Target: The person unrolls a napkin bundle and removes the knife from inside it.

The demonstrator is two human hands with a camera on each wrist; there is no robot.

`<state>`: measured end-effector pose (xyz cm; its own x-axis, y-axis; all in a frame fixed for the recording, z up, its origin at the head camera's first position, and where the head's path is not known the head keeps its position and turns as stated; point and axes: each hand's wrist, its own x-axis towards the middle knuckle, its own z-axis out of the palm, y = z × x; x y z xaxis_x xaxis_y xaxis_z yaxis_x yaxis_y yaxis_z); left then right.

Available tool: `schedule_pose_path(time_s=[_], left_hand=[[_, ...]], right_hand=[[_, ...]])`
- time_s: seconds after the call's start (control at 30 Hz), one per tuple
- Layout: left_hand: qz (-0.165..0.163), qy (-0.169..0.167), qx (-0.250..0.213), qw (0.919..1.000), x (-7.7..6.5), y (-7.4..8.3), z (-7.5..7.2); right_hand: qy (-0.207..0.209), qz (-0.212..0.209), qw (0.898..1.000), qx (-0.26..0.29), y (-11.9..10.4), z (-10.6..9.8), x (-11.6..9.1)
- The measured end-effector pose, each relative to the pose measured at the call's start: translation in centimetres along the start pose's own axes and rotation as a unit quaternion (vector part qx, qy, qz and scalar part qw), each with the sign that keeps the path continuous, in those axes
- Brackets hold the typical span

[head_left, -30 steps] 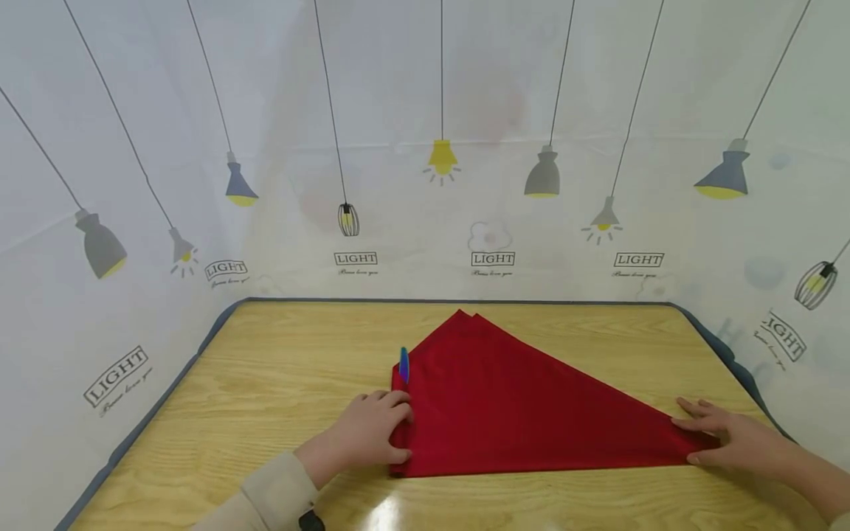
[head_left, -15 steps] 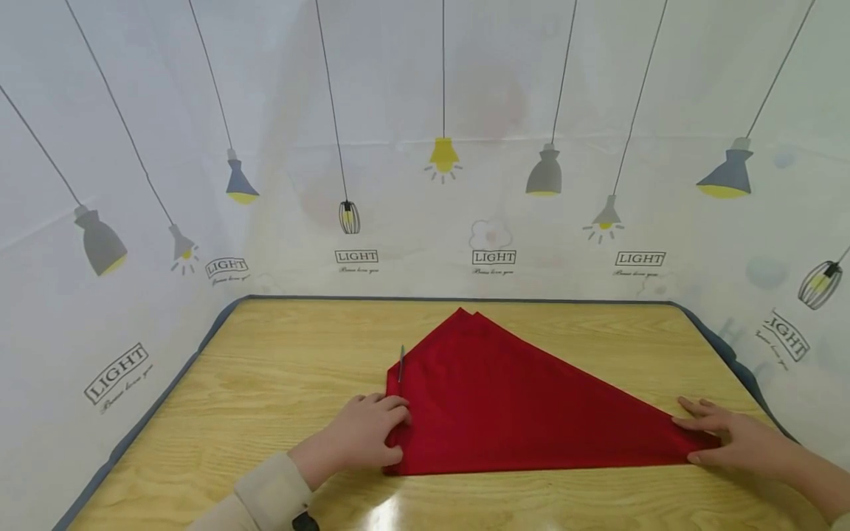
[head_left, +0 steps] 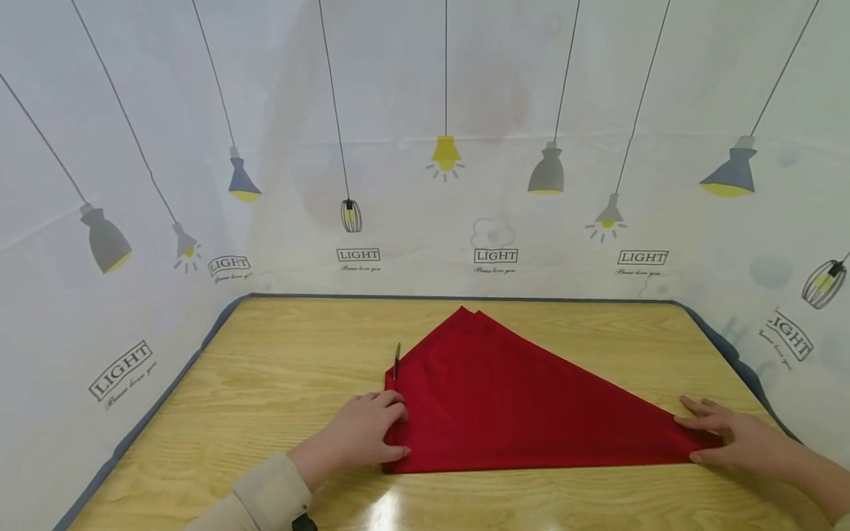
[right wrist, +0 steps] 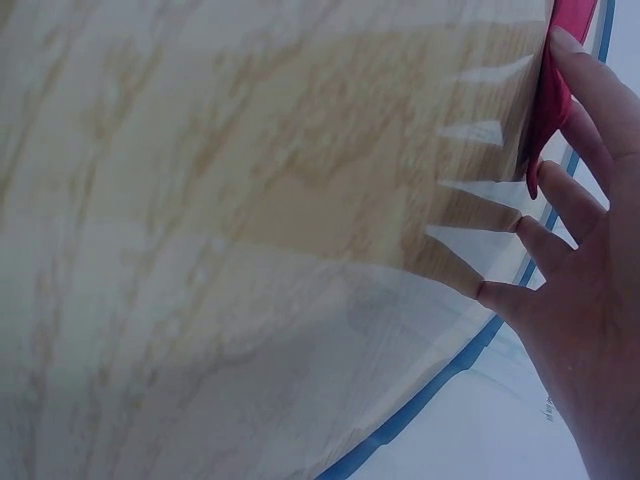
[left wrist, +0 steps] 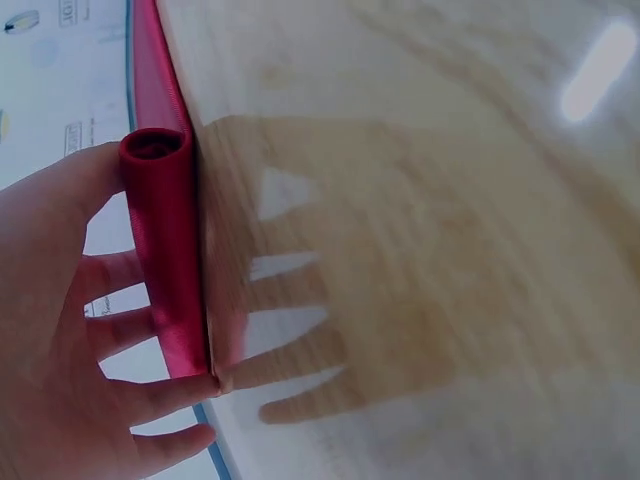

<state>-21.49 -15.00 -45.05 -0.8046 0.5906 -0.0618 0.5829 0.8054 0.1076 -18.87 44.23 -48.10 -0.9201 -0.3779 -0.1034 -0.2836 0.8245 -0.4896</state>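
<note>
A red cloth (head_left: 518, 405) lies folded on the table, with a peak at the back and a narrow tip at the right. Its left edge is a tight roll (left wrist: 165, 240), whose hollow near end shows in the left wrist view. From the roll's far end pokes a thin metal piece (head_left: 397, 361), seen edge-on; its kind is hidden by the cloth. My left hand (head_left: 365, 428) holds the roll, thumb at the near end and bent fingers over it. My right hand (head_left: 744, 442) rests on the cloth's right tip with fairly straight, spread fingers (right wrist: 575, 205).
The wood-grain table (head_left: 299, 346) reflects the hands and has a dark blue border (head_left: 425, 297). White sheeting (head_left: 398, 96) printed with lamps stands upright along the back and both sides.
The left hand and the rolled edge have shifted slightly left. The metal piece has turned from its broad face to its thin edge. My right hand stays in place.
</note>
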Motion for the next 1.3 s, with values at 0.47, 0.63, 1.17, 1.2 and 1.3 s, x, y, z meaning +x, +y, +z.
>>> schedule_pose_path(time_s=[0.47, 0.63, 1.17, 1.2, 1.3], left_hand=[[-0.006, -0.010, -0.023, 0.9997, -0.3, -0.5, -0.1], [-0.010, -0.008, -0.022, 0.9997, -0.5, -0.9, 0.2], [0.013, 0.028, -0.069, 0.9971, -1.7, -2.0, 0.5], [0.014, 0.031, -0.073, 0.9967, -1.7, -2.1, 0.5], [0.013, 0.037, -0.085, 0.9956, -1.8, -2.2, 0.5]], right_hand=[[-0.002, 0.007, 1.000, 0.008, -0.3, -0.2, 0.1], [0.000, -0.001, 1.000, 0.005, -0.1, -0.1, 0.0], [0.001, -0.004, 1.000, 0.021, 0.2, 0.2, 0.0], [0.000, -0.005, 1.000, 0.023, 0.1, 0.2, 0.0], [0.002, -0.005, 1.000, 0.028, 0.1, 0.2, -0.1]])
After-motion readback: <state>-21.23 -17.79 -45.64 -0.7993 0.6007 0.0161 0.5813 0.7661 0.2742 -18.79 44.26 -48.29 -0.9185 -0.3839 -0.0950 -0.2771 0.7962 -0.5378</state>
